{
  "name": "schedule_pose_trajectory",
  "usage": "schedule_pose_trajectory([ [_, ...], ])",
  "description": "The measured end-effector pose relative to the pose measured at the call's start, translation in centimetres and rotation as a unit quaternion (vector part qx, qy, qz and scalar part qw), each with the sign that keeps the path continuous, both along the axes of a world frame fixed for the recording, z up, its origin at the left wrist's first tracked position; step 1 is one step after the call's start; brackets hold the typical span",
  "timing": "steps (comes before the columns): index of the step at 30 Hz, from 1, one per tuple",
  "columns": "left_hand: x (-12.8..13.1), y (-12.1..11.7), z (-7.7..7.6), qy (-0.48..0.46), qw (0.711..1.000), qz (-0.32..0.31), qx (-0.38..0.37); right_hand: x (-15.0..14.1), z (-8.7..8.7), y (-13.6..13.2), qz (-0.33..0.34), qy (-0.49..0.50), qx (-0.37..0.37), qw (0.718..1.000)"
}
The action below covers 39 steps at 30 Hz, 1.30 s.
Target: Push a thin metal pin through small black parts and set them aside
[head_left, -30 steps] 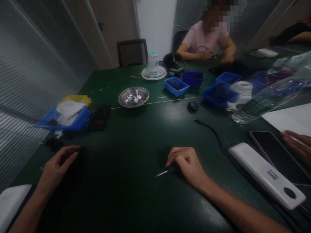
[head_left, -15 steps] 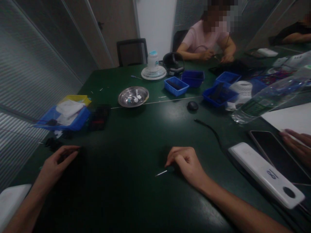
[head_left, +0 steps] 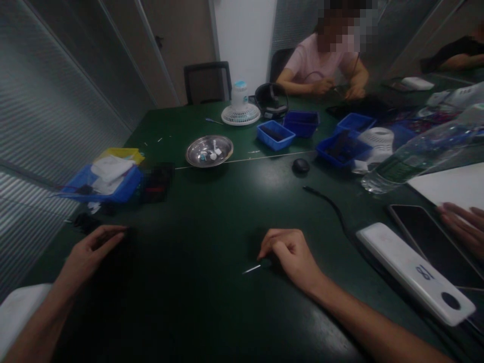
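Note:
My right hand (head_left: pixel 289 254) rests on the dark green table (head_left: pixel 196 307) with its fingers curled in. From under those fingers a thin metal shaft points to the left; it looks like a small screwdriver (head_left: pixel 252 269), and its dark handle is mostly hidden by the hand. My left hand (head_left: pixel 93 252) lies at the left with thumb and fingertips brought together. Whatever may be between them is too dark to make out. Just behind the left hand is a tangle of black material (head_left: pixel 86 222).
A blue bin (head_left: pixel 126 186) with white cloth and a steel bowl (head_left: pixel 192 158) of small pieces stand farther back. Rightward are a mouse (head_left: pixel 300 165), a black cable (head_left: pixel 335 209), a white power bank (head_left: pixel 408 269), a phone (head_left: pixel 434 242), a bottle (head_left: pixel 403 164) and another person's hand (head_left: pixel 463 222).
The view has shifted very slightly. Both hands and the screwdriver stay practically where they were.

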<state>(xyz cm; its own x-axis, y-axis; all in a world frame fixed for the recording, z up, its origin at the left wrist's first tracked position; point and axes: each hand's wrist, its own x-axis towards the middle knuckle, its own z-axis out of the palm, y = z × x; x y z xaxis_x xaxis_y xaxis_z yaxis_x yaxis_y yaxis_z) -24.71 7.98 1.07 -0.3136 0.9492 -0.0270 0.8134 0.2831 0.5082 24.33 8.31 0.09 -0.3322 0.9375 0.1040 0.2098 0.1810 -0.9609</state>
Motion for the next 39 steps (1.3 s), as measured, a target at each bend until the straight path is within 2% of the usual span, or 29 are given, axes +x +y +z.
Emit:
schedule_pose_trajectory([
  [3, 0.3, 0.0, -0.1, -0.07, 0.996, 0.045, -0.021, 0.0, 0.0, 0.0, -0.001, -0.003, 0.001, 1.0],
  [6, 0.8, 0.0, -0.1, -0.08, 0.994, 0.073, -0.014, 0.0, 0.1, 0.0, -0.003, -0.011, -0.001, 1.0],
  [9, 1.0, 0.0, -0.1, -0.083, 0.994, 0.076, -0.013, 0.0, 0.1, 0.0, 0.0, -0.009, -0.002, 1.0],
  [21, 1.2, -0.6, -1.0, -0.051, 0.993, 0.103, -0.006, 0.0, 0.1, 0.0, 0.002, -0.015, -0.001, 1.0],
  [27, 2.7, -0.6, -0.3, -0.016, 0.994, 0.102, 0.021, -0.1, 0.2, 0.1, 0.004, -0.016, 0.002, 1.0],
  [32, 3.6, -0.6, 0.3, 0.003, 0.992, 0.122, 0.0, 0.0, 0.1, 0.0, 0.005, -0.015, 0.001, 1.0],
  [39, 3.7, -1.0, 0.1, 0.063, 0.994, 0.087, 0.024, -0.1, 0.1, 0.0, 0.006, -0.018, 0.005, 1.0],
])
